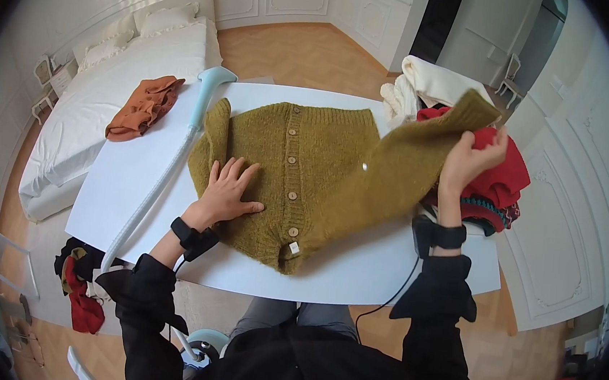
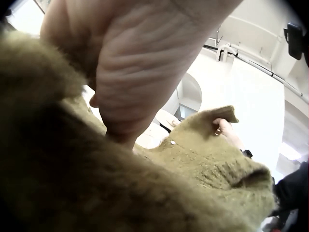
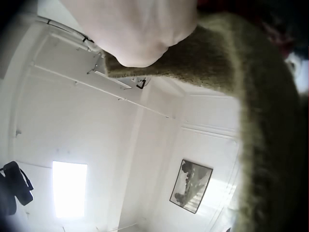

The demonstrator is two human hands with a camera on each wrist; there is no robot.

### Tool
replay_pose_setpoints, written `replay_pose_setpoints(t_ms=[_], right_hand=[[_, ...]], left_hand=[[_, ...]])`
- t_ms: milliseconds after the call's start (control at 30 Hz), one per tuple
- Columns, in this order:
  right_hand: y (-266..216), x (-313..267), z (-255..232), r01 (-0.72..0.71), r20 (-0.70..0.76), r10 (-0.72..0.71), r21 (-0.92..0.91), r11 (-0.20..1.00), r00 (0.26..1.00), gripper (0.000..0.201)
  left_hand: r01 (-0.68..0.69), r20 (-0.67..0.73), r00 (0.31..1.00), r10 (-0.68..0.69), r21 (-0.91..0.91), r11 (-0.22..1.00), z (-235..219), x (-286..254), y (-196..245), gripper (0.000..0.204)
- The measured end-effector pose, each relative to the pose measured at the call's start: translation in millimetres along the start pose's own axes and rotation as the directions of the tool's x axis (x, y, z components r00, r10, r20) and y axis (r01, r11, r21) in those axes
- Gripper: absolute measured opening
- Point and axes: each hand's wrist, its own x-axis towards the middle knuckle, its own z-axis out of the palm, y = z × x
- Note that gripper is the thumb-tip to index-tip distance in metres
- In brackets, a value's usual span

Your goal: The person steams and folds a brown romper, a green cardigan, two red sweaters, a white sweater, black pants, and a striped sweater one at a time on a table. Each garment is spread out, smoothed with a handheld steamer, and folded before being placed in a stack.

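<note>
An olive-green knitted cardigan (image 1: 330, 149) lies buttoned on the white board, its button band running up the middle. My left hand (image 1: 228, 190) rests on its left half, fingers spread over the knit. At the right, my right hand (image 1: 472, 161) grips the raised sleeve (image 1: 423, 153) near its cuff. In the left wrist view, the right hand (image 2: 226, 129) pinches the sleeve's edge. The right wrist view has the knuckles (image 3: 140, 34) close up, with the sleeve (image 3: 193, 58) hanging beside them. A small white tag (image 1: 294, 248) shows at the neckline.
A pale blue steamer head (image 1: 212, 84) with its hose (image 1: 148, 202) lies along the left of the white board (image 1: 339, 287). Beyond it is a rust-brown folded garment (image 1: 145, 107). Red (image 1: 502, 171) and cream clothes (image 1: 444, 83) are piled at the right. A bed (image 1: 135, 59) stands behind.
</note>
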Motion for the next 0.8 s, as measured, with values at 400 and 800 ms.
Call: replay_pose_setpoints(t_ms=[400,800], right_hand=[[-23,-88,17,0.124,0.944,-0.259,0.237,0.963,0.202,0.021],[-27,-133,42,0.423,0.983,-0.13,0.063,0.904,0.131,0.027]], left_hand=[[-0.028,0.057,0.998,0.026,0.04,0.999,-3,-6,9,0.074],[-0.07,-0.07,0.994,0.084,0.18,0.981,17,-13,29,0.066]])
